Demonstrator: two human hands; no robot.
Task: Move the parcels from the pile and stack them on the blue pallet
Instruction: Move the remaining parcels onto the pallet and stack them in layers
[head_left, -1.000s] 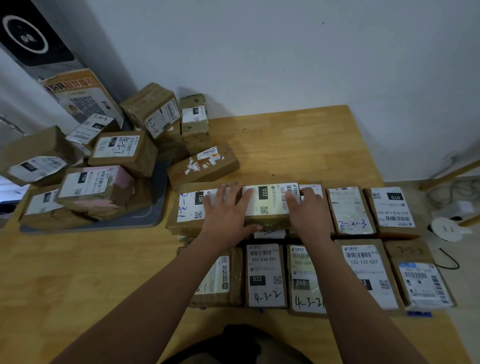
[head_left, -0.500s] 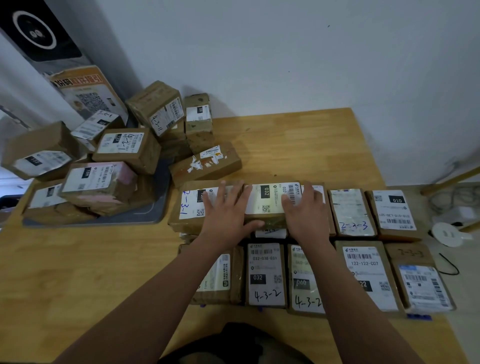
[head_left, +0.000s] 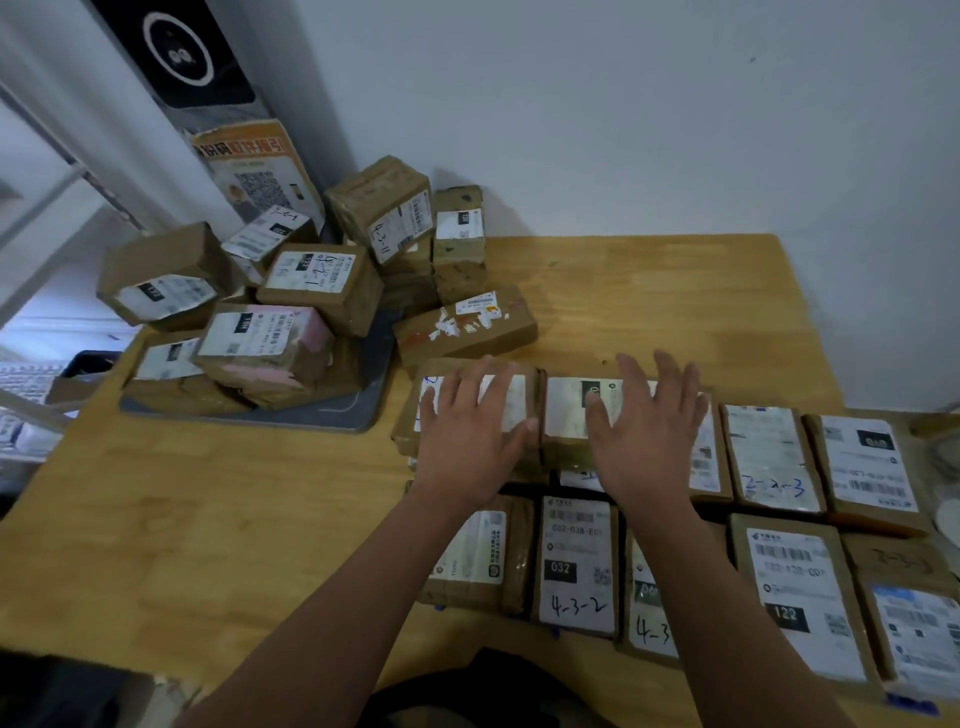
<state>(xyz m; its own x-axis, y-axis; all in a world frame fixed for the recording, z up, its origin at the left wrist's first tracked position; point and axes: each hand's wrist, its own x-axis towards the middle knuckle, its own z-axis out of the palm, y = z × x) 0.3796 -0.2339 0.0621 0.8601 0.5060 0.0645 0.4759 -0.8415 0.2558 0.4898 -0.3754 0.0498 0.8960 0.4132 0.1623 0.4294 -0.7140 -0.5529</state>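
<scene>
A white wall (head_left: 623, 130) was seen behind a wooden surface (head_left: 234, 519) on which everything was set. At the far left, a loose pile of brown cardboard parcels (head_left: 322, 283) was heaped at mixed angles on a grey tray (head_left: 363, 410), and one long parcel with torn labels (head_left: 465, 325) was laid on the surface just beside the tray's right edge. To the right, labelled parcels were laid flat in two rows, edge to edge, among them one marked 2-2-3 (head_left: 769, 457) in the far row and one marked 4-3-2 (head_left: 576, 566) in the near row. At the left end of the far row, two parcels were stacked a layer higher than the others. The left hand (head_left: 467, 441) was laid flat on the leftmost parcel (head_left: 519, 397), fingers straight and spread across its label. The right hand (head_left: 644, 441) was held over the neighbouring white-labelled parcel (head_left: 569, 410), fingers likewise straight and fanned; whether it was pressed down or lifted slightly could not be told. The blue pallet (head_left: 912, 707) was almost wholly covered, only slivers of blue being shown at the near edge of the rows.
</scene>
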